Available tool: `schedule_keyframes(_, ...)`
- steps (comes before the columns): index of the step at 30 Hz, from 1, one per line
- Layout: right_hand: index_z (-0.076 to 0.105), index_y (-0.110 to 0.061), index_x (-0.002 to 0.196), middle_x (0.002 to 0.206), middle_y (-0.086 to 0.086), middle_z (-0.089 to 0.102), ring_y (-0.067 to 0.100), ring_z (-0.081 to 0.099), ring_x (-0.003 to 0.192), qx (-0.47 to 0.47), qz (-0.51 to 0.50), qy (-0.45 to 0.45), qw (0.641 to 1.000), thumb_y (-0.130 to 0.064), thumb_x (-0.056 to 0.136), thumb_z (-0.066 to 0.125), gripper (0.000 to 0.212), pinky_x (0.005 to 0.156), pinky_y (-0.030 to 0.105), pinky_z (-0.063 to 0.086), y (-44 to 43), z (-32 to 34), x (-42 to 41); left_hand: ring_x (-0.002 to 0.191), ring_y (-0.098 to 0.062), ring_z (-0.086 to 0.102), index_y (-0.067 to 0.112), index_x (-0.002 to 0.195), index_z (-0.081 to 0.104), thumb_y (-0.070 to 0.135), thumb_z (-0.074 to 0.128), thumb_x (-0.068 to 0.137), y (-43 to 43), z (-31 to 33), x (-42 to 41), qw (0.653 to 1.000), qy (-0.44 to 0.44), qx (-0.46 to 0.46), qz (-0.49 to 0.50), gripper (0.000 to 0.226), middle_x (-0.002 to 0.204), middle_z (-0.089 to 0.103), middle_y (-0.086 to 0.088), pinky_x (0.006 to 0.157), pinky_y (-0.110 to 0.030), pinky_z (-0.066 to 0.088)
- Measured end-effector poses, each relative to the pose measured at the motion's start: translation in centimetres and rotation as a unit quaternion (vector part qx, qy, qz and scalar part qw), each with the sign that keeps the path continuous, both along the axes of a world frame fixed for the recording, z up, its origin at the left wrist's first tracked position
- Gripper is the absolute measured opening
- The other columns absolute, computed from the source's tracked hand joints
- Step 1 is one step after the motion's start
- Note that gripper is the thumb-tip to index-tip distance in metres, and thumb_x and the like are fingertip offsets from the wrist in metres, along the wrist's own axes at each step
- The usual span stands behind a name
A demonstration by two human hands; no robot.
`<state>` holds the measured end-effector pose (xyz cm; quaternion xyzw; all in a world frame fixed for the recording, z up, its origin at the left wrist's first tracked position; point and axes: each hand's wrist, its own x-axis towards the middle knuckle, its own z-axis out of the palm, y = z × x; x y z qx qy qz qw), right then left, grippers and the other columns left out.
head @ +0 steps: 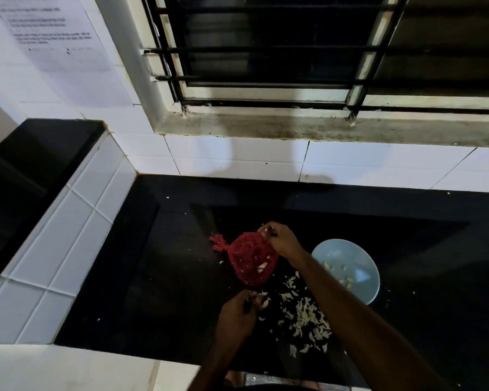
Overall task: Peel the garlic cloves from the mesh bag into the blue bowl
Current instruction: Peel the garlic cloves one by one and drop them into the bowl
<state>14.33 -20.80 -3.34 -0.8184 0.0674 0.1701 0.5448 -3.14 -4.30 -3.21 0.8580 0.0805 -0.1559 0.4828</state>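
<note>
Head view: right hand [278,239] pinches the far edge of the red mesh bag [250,262]; left hand [237,316] grips pale garlic cloves [263,301]; pale blue round bowl [356,249] lies just right of the right forearm.

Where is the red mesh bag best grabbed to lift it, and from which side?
Probably pinch the bunched tuft at the left end of the red mesh bag, coming from the left. It sticks out narrow from the bulging body, while the right hand and blue bowl crowd the right side.
</note>
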Motion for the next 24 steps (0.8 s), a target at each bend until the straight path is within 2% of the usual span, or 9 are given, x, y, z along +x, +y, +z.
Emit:
schedule_keyframes(3,0.078,-0.023,0.105,0.1,-0.012,0.066,0.009,0.064,0.094,-0.044,0.05,-0.045,0.997,-0.017,0.098,0.062,0.018,0.082,0.011,0.046,-0.1,0.3,0.0,0.069,0.012,0.064,0.029,0.095,0.074,0.028,0.065,0.098,0.0,0.1,0.0,1.0,0.002,-0.007,0.003,0.01,0.075,0.072,0.021,0.065,-0.01,0.045)
schedule_keyframes(4,0.078,-0.024,0.108,0.104,-0.012,0.06,0.006,0.059,0.096,-0.084,0.061,-0.073,0.992,-0.019,0.099,0.062,0.019,0.087,0.009,0.042,-0.1,0.2,0.1,0.07,0.012,0.065,0.03,0.095,0.073,0.029,0.064,0.099,0.1,0.1,0.0,1.0,0.002,-0.003,0.001,0.01,0.074,0.072,0.021,0.065,-0.01,0.044)
schedule_keyframes(7,0.076,-0.039,0.109,0.119,-0.008,0.048,0.013,0.044,0.111,-0.202,0.062,-0.133,0.968,-0.033,0.099,0.06,0.019,0.1,0.03,0.037,-0.3,-0.6,0.4,0.068,0.013,0.063,0.029,0.095,0.074,0.031,0.063,0.1,0.0,0.4,0.0,1.0,0.0,0.004,-0.003,0.012,0.07,0.07,0.02,0.063,-0.009,0.043)
schedule_keyframes(9,0.075,-0.034,0.108,0.113,-0.007,0.055,0.014,0.052,0.107,-0.184,0.043,-0.16,0.969,-0.025,0.1,0.059,0.02,0.095,0.033,0.043,-0.1,-0.2,0.5,0.068,0.011,0.064,0.028,0.094,0.073,0.032,0.063,0.099,0.0,0.4,0.1,1.0,0.004,0.005,-0.001,0.012,0.069,0.07,0.02,0.064,-0.012,0.046)
schedule_keyframes(12,0.072,-0.02,0.106,0.101,-0.002,0.061,0.014,0.062,0.095,-0.128,-0.012,-0.213,0.968,-0.004,0.097,0.056,0.024,0.085,0.028,0.048,0.3,1.2,0.5,0.071,0.008,0.067,0.028,0.092,0.072,0.032,0.063,0.099,-0.1,0.3,0.1,1.0,0.014,0.005,-0.003,0.013,0.077,0.074,0.02,0.069,-0.02,0.052)
schedule_keyframes(16,0.068,-0.021,0.096,0.096,-0.008,0.065,0.006,0.061,0.089,-0.13,-0.049,-0.259,0.956,-0.005,0.087,0.069,0.019,0.082,0.024,0.048,-0.2,1.5,0.6,0.069,0.009,0.066,0.027,0.091,0.072,0.03,0.061,0.1,-0.3,0.5,0.2,1.0,0.019,0.011,-0.004,0.015,0.077,0.074,0.021,0.066,-0.014,0.048)
schedule_keyframes(19,0.063,-0.024,0.089,0.089,-0.009,0.067,0.007,0.063,0.081,-0.124,-0.043,-0.268,0.955,0.0,0.09,0.061,0.023,0.076,0.025,0.05,-0.7,1.8,0.4,0.069,0.007,0.067,0.027,0.089,0.072,0.031,0.061,0.099,-0.4,0.2,0.2,1.0,0.024,0.01,-0.001,0.015,0.076,0.073,0.022,0.067,-0.019,0.051)
schedule_keyframes(21,0.06,-0.027,0.09,0.086,-0.012,0.068,0.009,0.067,0.078,-0.144,-0.029,-0.257,0.955,-0.005,0.096,0.056,0.023,0.073,0.024,0.049,-0.8,1.7,0.2,0.071,0.006,0.068,0.027,0.089,0.072,0.031,0.059,0.101,-0.5,0.1,0.2,1.0,0.028,0.001,-0.001,0.018,0.08,0.074,0.023,0.072,-0.023,0.054)
schedule_keyframes(24,0.054,-0.025,0.096,0.091,-0.011,0.073,0.006,0.072,0.087,-0.121,-0.009,-0.219,0.968,-0.029,0.101,0.056,0.007,0.078,0.024,0.053,-0.6,2.1,-0.2,0.071,0.001,0.07,0.026,0.088,0.072,0.032,0.056,0.103,-0.6,0.1,0.1,0.999,0.03,-0.015,0.004,0.023,0.083,0.075,0.019,0.075,-0.029,0.057)
